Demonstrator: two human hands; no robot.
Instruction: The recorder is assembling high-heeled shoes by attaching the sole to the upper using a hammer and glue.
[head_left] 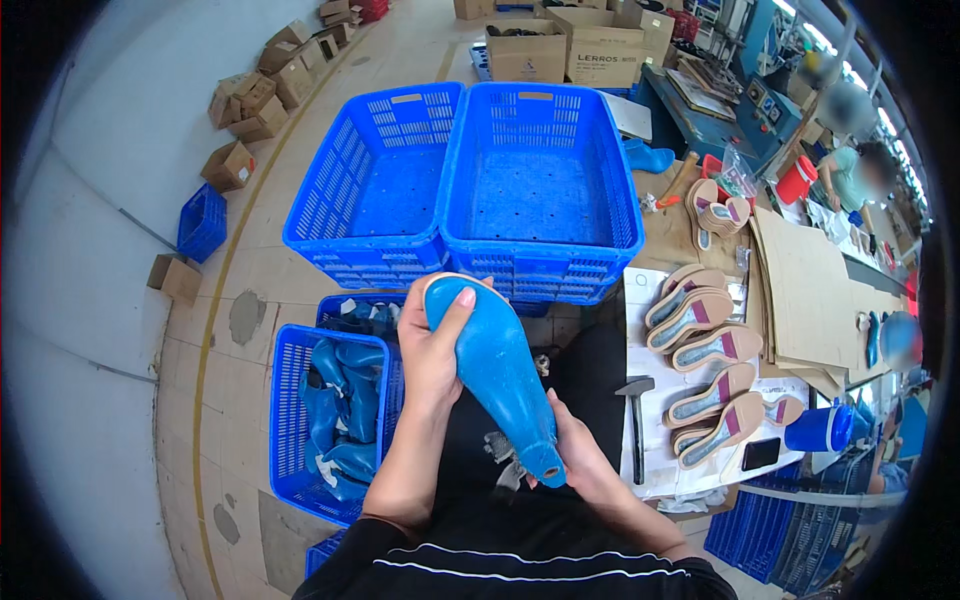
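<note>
A glossy blue shoe last (498,358) slants across my lap, held between both hands. My left hand (432,335) is closed round its toe end, thumb lying on top. A thin tan edge shows along the toe's rim; I cannot tell whether it is a sole. My right hand (580,445) grips the narrow heel end, which has a hole in it. Grey shreds of material (503,460) hang beside that end. More blue lasts lie in a blue crate (282,425) to my left. Right of me, a hammer (638,425) rests on the paper-covered table.
Two large blue crates (543,258) stand ahead. Several wedge soles (705,390) occupy the table, with a phone (761,454) and a blue jug (815,429) near them. Cardboard sheets (800,290) lie farther right. Another person (850,185) sits at the far right. Cardboard boxes (258,105) line the left wall.
</note>
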